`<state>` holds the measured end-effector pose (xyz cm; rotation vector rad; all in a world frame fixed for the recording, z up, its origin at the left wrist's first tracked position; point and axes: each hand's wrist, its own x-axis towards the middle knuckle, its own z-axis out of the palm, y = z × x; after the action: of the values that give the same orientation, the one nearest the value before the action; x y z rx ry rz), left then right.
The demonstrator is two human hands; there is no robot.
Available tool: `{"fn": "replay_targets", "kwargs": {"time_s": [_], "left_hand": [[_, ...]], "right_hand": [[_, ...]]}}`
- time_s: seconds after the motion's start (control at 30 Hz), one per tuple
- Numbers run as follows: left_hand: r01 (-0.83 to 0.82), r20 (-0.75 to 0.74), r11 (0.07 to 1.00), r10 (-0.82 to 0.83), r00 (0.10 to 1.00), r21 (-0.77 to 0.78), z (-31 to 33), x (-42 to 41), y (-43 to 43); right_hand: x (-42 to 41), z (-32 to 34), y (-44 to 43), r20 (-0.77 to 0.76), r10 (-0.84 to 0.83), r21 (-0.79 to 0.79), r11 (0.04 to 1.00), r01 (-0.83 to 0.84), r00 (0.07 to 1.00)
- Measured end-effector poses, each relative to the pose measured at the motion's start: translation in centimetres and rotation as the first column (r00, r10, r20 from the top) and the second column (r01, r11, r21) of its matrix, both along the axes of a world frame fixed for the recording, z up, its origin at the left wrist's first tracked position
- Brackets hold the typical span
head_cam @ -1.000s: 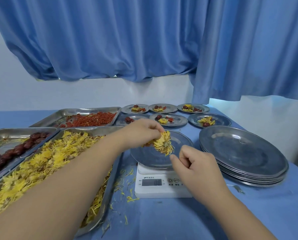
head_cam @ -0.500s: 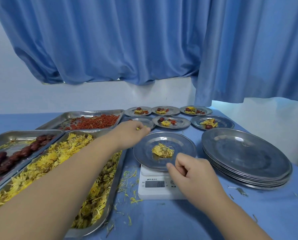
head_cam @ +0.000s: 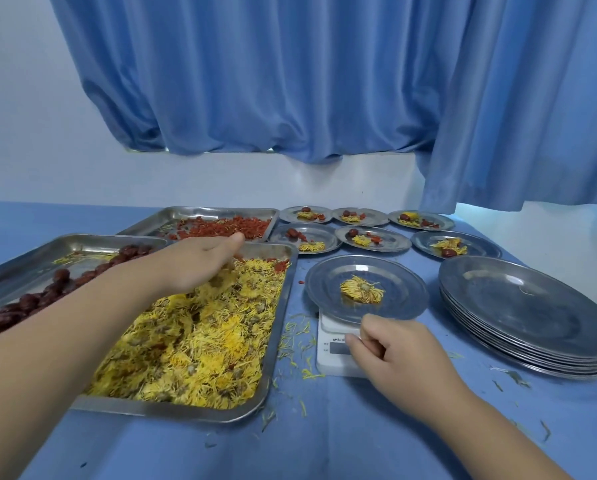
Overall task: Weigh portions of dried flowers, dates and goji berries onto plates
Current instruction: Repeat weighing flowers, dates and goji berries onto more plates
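Note:
A steel plate (head_cam: 408, 282) sits on a small white scale (head_cam: 327, 362) and holds one dried yellow flower (head_cam: 361, 289). My left hand (head_cam: 196, 263) is over the far end of the big tray of dried flowers (head_cam: 200, 344), fingers curled down around a clump of them. My right hand (head_cam: 397, 351) rests at the front of the scale, loosely fisted with nothing seen in it, and covers part of the display. Dates (head_cam: 30, 303) lie in the left tray, goji berries (head_cam: 227, 228) in the far tray.
Several filled small plates (head_cam: 373, 239) stand in two rows behind the scale. A stack of bare steel plates (head_cam: 532, 317) sits at the right. Loose petals are scattered on the blue tablecloth (head_cam: 325, 438). A blue curtain hangs behind the table.
My left hand dropped a flower on the scale plate, then swung left to the flower tray. My right hand sank from beside the plate to the scale's front.

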<state>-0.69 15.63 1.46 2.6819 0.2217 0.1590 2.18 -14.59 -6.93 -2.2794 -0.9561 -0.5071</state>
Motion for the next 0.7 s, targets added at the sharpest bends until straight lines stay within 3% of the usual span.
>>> {"fn": "replay_targets", "kwargs": {"time_s": [0.2,0.3,0.43,0.57,0.7], "left_hand": [[-0.028,0.091,1.0,0.029,0.995,-0.009,0.6,-1.9,2.3],[-0.042,0.161,0.998,0.035,0.986,0.039,0.8,-2.4,4.2],[-0.18,0.231,0.981,0.16,0.96,0.068,0.8,-3.2,8.9],[-0.372,0.195,0.927,0.356,0.914,0.051,-0.4,-5.0,15.3],[-0.477,0.099,0.873,0.486,0.869,-0.097,-2.4,-7.4,20.0]], "right_hand": [[-1.1,0.6,1.0,0.055,0.02,0.064,0.998,-0.024,0.998],[-1.1,1.6,3.0,0.054,0.054,0.172,0.983,-0.062,0.997],[-1.1,2.2,6.5,0.026,0.075,0.274,0.958,-0.08,0.997],[-1.7,0.6,7.9,0.051,0.07,0.175,0.982,-0.078,0.996],[-2.4,-0.3,8.0,0.081,0.095,0.099,0.99,-0.103,0.992]]}}
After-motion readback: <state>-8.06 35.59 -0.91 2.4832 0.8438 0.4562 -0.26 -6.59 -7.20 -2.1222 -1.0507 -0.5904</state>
